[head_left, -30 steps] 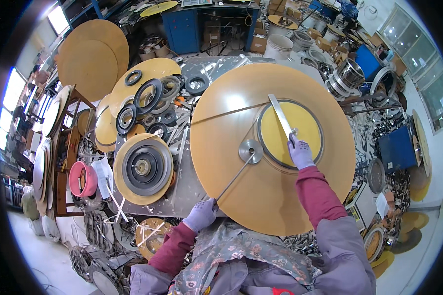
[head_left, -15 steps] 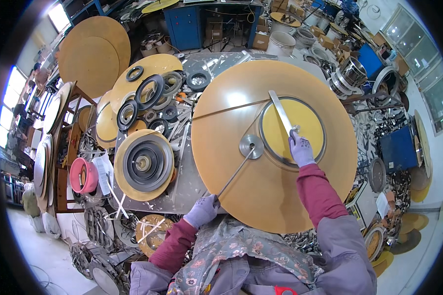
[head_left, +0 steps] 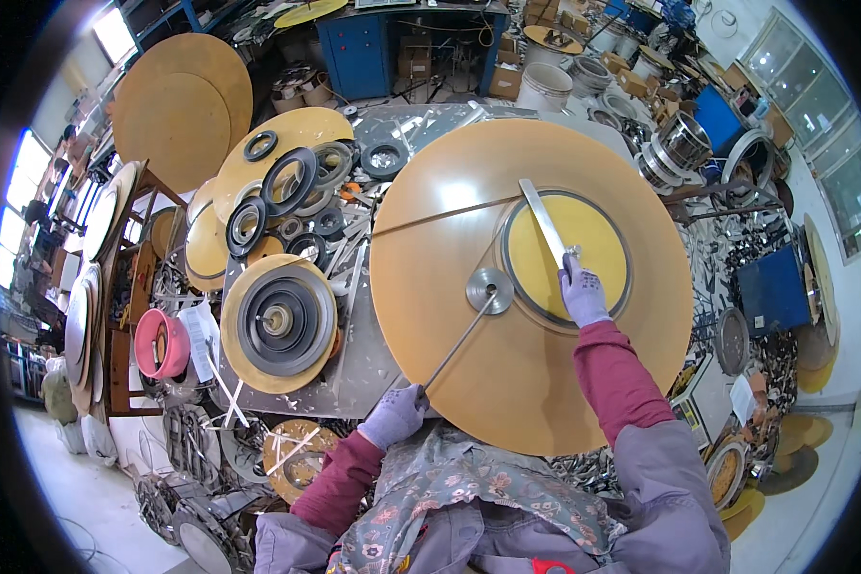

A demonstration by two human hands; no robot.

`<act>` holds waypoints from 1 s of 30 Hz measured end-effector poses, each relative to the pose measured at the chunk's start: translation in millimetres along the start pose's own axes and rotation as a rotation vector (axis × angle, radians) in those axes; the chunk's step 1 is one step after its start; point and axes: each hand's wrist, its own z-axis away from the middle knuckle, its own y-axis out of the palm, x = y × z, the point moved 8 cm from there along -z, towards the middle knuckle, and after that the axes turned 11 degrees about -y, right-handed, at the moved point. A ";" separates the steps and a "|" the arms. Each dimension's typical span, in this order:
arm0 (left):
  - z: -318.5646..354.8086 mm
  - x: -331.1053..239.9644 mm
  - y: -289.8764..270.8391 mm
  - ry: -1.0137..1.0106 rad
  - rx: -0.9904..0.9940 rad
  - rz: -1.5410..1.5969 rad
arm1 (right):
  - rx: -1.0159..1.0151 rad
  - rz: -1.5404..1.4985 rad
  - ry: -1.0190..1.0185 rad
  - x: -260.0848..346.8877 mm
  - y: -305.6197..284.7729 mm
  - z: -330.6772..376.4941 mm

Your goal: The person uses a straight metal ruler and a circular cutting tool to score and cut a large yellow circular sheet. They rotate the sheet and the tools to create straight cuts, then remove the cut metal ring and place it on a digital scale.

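A large tan disc (head_left: pixel 430 335) takes up the middle of the bench. On it lies a smaller yellow disc (head_left: pixel 593 215) with a dark ring (head_left: pixel 626 251) around its edge. My right hand (head_left: pixel 584 294) is closed around the lower end of a flat metal bar (head_left: pixel 541 222), which slants across the yellow disc. At the tan disc's near left edge, my left hand (head_left: pixel 393 417) grips a thin dark rod (head_left: pixel 457 344). That rod's far end meets a small round metal piece (head_left: pixel 478 298). A brown strip (head_left: pixel 440 213) runs from the left toward the ringed disc. Both hands wear light purple gloves.
Left of the tan disc, a smaller disc (head_left: pixel 236 362) bears stacked grey rings (head_left: pixel 316 335). Several black rings (head_left: pixel 301 196) and loose strips lie behind it. A pink bucket (head_left: pixel 145 342) stands at the left. Metal scraps (head_left: pixel 722 263) crowd the right side.
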 end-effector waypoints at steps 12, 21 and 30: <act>-2.5 11.0 -0.8 -0.032 0.008 0.040 | 0.029 0.063 0.027 6.5 -7.3 -4.4; -0.6 2.9 -6.2 -0.024 0.005 0.042 | 0.027 0.059 0.028 11.2 -6.3 -6.3; -3.5 10.7 1.5 0.007 0.027 0.057 | 0.032 0.045 0.046 14.4 -7.1 -6.1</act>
